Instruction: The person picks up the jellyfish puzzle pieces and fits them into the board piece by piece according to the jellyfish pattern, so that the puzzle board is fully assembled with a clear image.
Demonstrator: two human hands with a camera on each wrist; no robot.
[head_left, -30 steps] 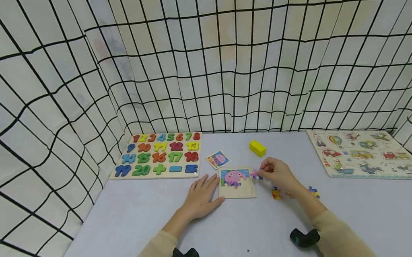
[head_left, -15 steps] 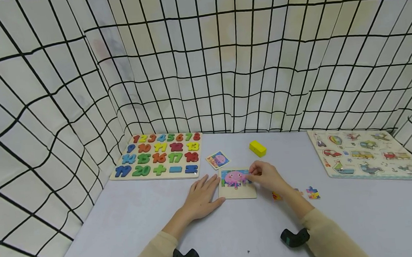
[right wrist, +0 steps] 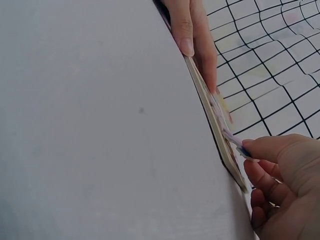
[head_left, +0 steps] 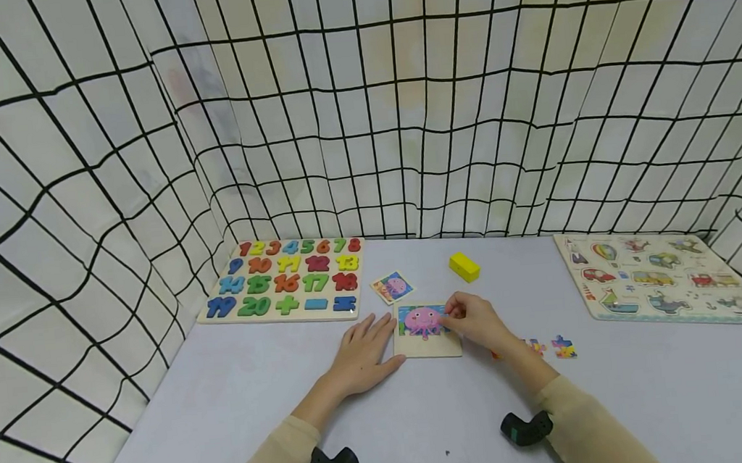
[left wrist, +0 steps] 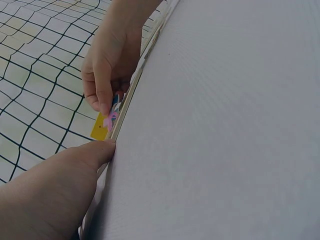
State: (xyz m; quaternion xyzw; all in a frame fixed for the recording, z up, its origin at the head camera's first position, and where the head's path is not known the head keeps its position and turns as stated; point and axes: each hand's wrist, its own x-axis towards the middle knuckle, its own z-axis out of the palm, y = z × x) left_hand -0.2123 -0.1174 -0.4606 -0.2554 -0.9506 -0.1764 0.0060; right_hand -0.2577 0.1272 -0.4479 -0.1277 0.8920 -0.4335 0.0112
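A small wooden jigsaw board (head_left: 428,350) with a pink octopus picture lies in the middle of the table. My left hand (head_left: 363,359) rests flat at its left edge, fingers straight and thumb by the near corner. My right hand (head_left: 479,322) is over the board's right side and pinches a puzzle piece (right wrist: 233,138), pink with some blue, between thumb and fingers. In the head view the fingers mostly hide that piece. Loose puzzle pieces (head_left: 564,347) lie to the right, partly behind the right wrist.
A small octopus picture card (head_left: 392,287) lies behind the board, with a yellow block (head_left: 464,267) farther right. At the back left is a number board (head_left: 286,284), at the right a vehicle puzzle board (head_left: 652,278). Black netting (head_left: 395,83) surrounds the table.
My right hand has moved left with the puzzle piece, from beside the board to over its right side. More of the loose pieces now show. The left hand has stayed in place.
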